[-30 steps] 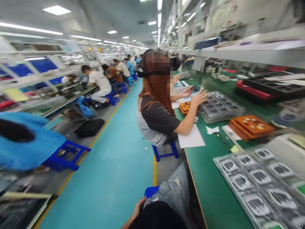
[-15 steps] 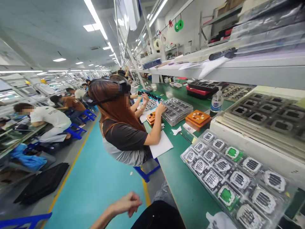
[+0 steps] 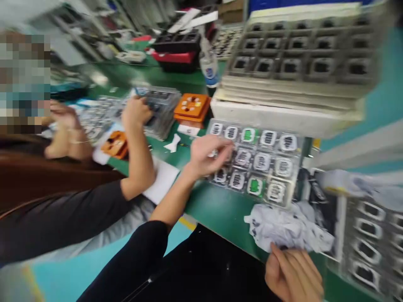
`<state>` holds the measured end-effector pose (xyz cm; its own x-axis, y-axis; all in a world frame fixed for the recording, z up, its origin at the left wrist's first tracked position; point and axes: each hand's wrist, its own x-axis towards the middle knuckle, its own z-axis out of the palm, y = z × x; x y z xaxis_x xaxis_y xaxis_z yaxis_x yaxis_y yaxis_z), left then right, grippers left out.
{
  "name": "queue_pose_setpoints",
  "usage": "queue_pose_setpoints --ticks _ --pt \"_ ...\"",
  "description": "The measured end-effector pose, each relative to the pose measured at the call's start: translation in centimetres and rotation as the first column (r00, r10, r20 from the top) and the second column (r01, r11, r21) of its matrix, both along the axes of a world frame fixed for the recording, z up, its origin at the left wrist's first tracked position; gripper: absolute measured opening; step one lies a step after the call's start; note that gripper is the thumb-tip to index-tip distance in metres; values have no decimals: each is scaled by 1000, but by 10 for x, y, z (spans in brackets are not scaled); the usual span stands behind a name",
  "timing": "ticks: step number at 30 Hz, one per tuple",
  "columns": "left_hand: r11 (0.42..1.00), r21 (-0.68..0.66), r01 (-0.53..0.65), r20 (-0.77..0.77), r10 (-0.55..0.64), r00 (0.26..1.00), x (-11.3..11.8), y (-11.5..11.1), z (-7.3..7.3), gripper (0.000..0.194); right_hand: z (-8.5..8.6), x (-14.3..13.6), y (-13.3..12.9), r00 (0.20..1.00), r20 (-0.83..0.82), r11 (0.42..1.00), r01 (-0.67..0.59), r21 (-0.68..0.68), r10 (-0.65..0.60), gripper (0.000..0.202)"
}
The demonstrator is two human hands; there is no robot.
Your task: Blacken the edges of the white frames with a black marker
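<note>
My left hand (image 3: 209, 156) is over the left side of a clear plastic tray (image 3: 289, 197), its thumb and fingertips close together over the middle row. Whether anything is between them is blurred. The tray's pockets hold white-framed parts (image 3: 268, 138) with dark bars, and two show green, such as the green part (image 3: 255, 186). My right hand (image 3: 294, 272) is low at the right, fingers stretched out side by side. Its fingertips are at the near edge of a crumpled white cloth-like bundle (image 3: 283, 226); contact is unclear.
A stack of trays (image 3: 292, 96) stands behind on a white box. An orange fixture (image 3: 192, 107) and a pump bottle (image 3: 209, 67) are nearby. At left, a co-worker's arm (image 3: 140, 155) reaches over the bench. Another parts tray (image 3: 367, 251) lies at right.
The view has swung right and down to the bench. My left hand has risen from beside my lap to over the tray. My right hand has come into view.
</note>
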<state>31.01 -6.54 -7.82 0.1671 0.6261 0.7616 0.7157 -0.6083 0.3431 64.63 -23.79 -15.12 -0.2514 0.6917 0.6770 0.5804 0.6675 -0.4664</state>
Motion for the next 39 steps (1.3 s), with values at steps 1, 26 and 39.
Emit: queue_pose_setpoints --ticks 1,26,39 --pt "1000 24 -8 67 6 998 -7 7 -5 17 5 -4 2 998 58 998 28 64 -32 29" --pt "972 235 -8 50 -4 999 -22 5 -16 23 17 31 108 654 466 766 637 87 -596 21" --pt "980 193 -48 135 22 991 -31 9 -19 25 16 28 108 707 445 779 626 -33 -549 12"
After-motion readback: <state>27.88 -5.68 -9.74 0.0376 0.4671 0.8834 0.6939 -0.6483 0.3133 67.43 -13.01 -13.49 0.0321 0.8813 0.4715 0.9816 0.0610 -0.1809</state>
